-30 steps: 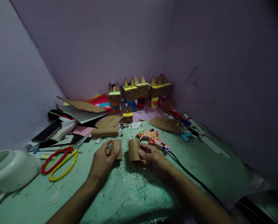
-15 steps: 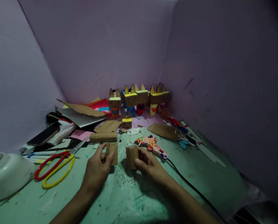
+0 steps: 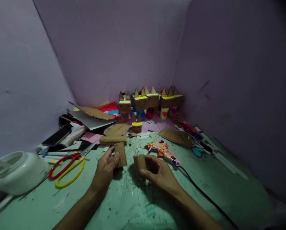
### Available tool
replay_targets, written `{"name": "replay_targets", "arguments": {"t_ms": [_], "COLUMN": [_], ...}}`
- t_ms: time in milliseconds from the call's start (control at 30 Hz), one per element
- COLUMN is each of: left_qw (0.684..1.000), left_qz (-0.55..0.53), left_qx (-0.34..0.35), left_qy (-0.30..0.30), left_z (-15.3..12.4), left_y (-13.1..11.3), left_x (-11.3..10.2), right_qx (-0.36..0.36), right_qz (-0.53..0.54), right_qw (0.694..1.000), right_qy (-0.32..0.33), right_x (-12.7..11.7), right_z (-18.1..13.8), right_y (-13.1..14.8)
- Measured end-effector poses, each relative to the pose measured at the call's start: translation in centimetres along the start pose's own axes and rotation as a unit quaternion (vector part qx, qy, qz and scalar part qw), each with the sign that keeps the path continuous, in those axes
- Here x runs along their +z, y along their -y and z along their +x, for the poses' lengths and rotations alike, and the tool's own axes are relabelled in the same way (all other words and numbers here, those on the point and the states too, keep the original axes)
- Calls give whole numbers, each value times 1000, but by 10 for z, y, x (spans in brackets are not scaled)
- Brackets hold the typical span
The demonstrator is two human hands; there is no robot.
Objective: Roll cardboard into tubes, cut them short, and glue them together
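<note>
My left hand (image 3: 106, 166) pinches a small flat cardboard piece (image 3: 120, 155), which is tilted a little. Across from it, my right hand (image 3: 160, 170) grips a short rolled cardboard tube (image 3: 140, 166) between thumb and fingers, just over the table. A narrow gap separates the two pieces. Beyond my right hand lies a patterned hot glue gun (image 3: 160, 149) with a black cord. Past my left hand is a folded cardboard strip (image 3: 113, 140). Scissors (image 3: 69, 169) with one red and one yellow handle rest to its left.
Several cardboard figures with pointed ears (image 3: 141, 103) line the back wall, with a small cardboard head (image 3: 136, 126) before them. A white pot (image 3: 25, 174) stands at left. Paper and cardboard sheets (image 3: 92, 119) pile up behind it. Markers (image 3: 225, 161) lie along the right.
The flat piece in my left hand has tilted, and the tube in my right hand leans slightly more. The whole view has shifted, so things appear farther right.
</note>
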State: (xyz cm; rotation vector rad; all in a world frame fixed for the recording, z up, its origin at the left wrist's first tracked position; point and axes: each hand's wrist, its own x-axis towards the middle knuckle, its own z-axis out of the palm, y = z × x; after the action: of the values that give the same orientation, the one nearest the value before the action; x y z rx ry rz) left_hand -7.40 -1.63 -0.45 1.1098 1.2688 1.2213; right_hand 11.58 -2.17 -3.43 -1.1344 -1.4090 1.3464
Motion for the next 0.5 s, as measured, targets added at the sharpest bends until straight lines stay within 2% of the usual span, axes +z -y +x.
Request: {"name": "replay_targets", "arguments": {"t_ms": [133, 267, 400, 500], "left_qw": [1000, 999, 993, 990], "left_qz": [-12, 6, 50, 59], "left_qx": [10, 13, 26, 14], "left_qy": [25, 33, 102, 130], "left_z": [-1, -1, -4, -7], "left_y": [-2, -3, -2, -1], "left_x": [0, 0, 2, 4], "right_qx": [-24, -22, -7, 6], "right_qz": [-20, 10, 68, 96], "right_qw": [999, 999, 997, 995], "right_qy": [-10, -24, -35, -35], "right_x": [-1, -3, -3, -3], "right_z": [-1, -1, -3, -3], "right_y": [-3, 0, 6, 8]}}
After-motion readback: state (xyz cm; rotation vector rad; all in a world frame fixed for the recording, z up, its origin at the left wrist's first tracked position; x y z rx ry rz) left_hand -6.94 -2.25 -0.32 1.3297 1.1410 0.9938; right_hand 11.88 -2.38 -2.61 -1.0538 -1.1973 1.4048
